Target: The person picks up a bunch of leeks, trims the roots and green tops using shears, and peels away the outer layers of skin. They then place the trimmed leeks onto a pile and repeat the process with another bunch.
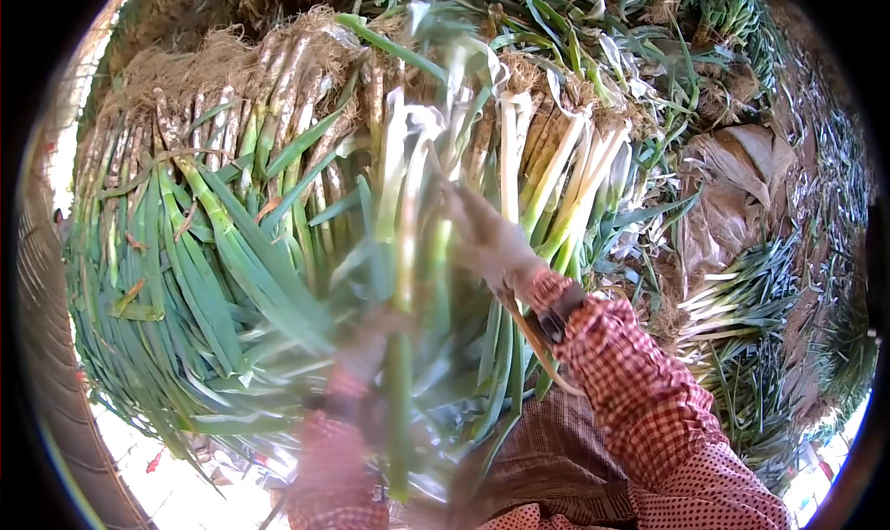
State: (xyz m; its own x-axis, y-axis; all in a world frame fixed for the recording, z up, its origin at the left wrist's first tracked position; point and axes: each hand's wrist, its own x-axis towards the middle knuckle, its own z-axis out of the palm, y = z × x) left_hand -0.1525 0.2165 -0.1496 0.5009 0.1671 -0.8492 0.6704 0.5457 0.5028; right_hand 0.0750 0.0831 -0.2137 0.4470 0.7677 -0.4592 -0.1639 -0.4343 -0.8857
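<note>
My left hand (371, 335), smeared by motion, is closed around a green onion (404, 252) whose white end points up and green leaves hang down. Beside that stalk is my right hand (487, 233), its fingers reaching toward the white part. A thin curved brown handle (538, 345) comes out from under my right palm; the rest of this tool is mostly hidden. Right behind both hands lies a pile of green onions (232, 206) with brown roots away from me. Cleaner white stalks (565, 178) rest on the pile just right of my right hand.
Loose leaves and peelings (640, 57) cover the back. A crumpled brown sheet (728, 178) lies to the right. Closer in on that side is a bundle of thinner white-stemmed onions (732, 303). Brown checked cloth (556, 447) covers my lap.
</note>
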